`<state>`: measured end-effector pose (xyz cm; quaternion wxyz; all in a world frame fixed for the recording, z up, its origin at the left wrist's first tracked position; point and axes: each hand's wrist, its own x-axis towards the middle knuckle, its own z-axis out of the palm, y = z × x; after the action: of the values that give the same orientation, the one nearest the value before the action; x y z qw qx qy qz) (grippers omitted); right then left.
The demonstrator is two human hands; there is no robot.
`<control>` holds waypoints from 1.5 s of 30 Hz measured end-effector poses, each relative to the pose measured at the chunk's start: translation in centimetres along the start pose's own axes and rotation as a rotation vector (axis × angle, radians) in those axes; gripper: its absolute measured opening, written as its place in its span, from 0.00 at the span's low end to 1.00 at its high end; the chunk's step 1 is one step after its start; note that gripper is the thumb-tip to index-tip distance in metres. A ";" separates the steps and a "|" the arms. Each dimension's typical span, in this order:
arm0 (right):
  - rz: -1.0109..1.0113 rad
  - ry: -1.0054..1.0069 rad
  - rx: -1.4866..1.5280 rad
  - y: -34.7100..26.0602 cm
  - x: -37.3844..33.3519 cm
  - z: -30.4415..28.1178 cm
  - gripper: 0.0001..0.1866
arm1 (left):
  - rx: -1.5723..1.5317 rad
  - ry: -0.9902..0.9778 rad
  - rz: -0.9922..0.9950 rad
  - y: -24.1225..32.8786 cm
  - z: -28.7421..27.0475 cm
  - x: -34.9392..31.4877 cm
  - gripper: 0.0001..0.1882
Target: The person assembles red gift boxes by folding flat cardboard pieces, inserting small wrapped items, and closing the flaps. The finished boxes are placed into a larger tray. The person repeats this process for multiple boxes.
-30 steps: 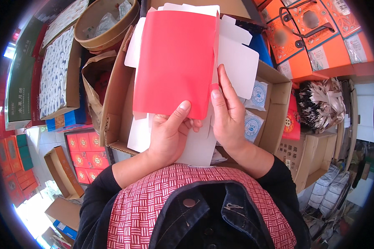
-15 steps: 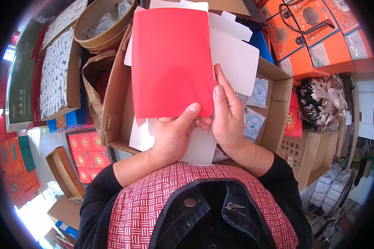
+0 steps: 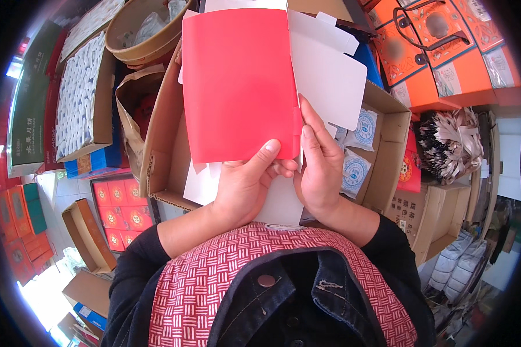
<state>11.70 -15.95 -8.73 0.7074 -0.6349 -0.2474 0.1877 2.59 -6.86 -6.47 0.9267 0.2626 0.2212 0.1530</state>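
Note:
A flat red carton (image 3: 237, 87) with white inner sides is held up in front of me, its long side upright. My left hand (image 3: 246, 188) grips its lower edge, thumb on the red face and fingers curled behind. Along the right edge, my right hand (image 3: 320, 165) has its fingers and thumb together at a narrow side flap (image 3: 297, 130). White unfolded card pieces (image 3: 330, 75) lie behind the carton, over an open cardboard box (image 3: 163, 165). In that box, round blue-printed clear packets (image 3: 356, 172) sit to the right of my right hand.
A round tub (image 3: 142, 55) with plastic bags stands at the far left, near a tray of patterned white packs (image 3: 78, 101). Orange gift boxes (image 3: 440, 75) are stacked at the far right above a bundle of pleated pieces (image 3: 451, 139). Small red boxes (image 3: 121, 211) fill a tray on the left.
The red carton and my hands have shifted slightly. My right fingers and thumb sit a little lower, and the side flap stands out more from the edge.

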 end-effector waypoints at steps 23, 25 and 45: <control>0.064 -0.024 0.176 -0.6 -0.3 0.0 0.06 | 0.058 0.002 0.007 -0.3 -0.3 -0.2 0.10; 0.029 0.010 0.256 -0.9 -0.2 0.4 0.05 | 0.069 0.028 0.026 -0.3 -0.2 0.1 0.10; -0.048 -0.067 -0.043 -0.4 -0.3 0.3 0.08 | 0.034 0.031 -0.010 -0.9 -0.5 0.0 0.08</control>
<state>11.24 -15.99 -8.31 0.6891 -0.6373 -0.2904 0.1862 2.53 -7.35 -7.32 0.9193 0.2747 0.2393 0.1488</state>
